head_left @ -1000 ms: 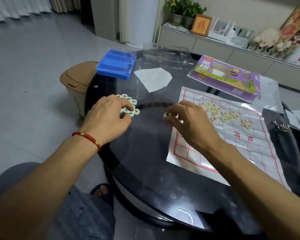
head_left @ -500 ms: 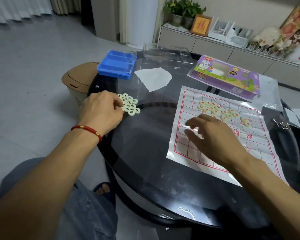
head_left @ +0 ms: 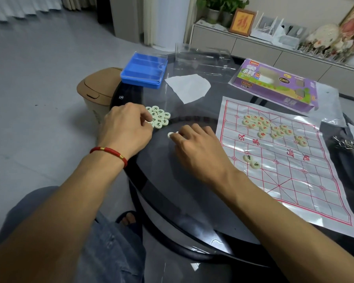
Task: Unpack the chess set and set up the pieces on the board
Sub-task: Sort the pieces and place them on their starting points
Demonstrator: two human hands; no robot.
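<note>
A white paper chess board (head_left: 294, 172) with red lines lies on the right of the dark round table (head_left: 184, 193). A cluster of red-lettered round pieces (head_left: 262, 124) sits on its far half, and two green-lettered pieces (head_left: 251, 160) lie on its near left part. A pile of green-lettered pieces (head_left: 158, 118) rests on the table's left. My left hand (head_left: 127, 129) lies over that pile's near edge, fingers curled on a piece. My right hand (head_left: 196, 148) pinches one cream piece (head_left: 170, 135) on the table between pile and board.
A blue plastic tray (head_left: 144, 71) and a clear lid (head_left: 202, 58) stand at the table's far side, with a white paper scrap (head_left: 189, 87) before them. The purple game box (head_left: 274, 84) lies behind the board. A brown bin (head_left: 94, 92) stands left of the table.
My right hand left the board, where it set down a green piece, and came back left to the table beside the pile, now pinching another piece. My left hand stayed on the pile.
</note>
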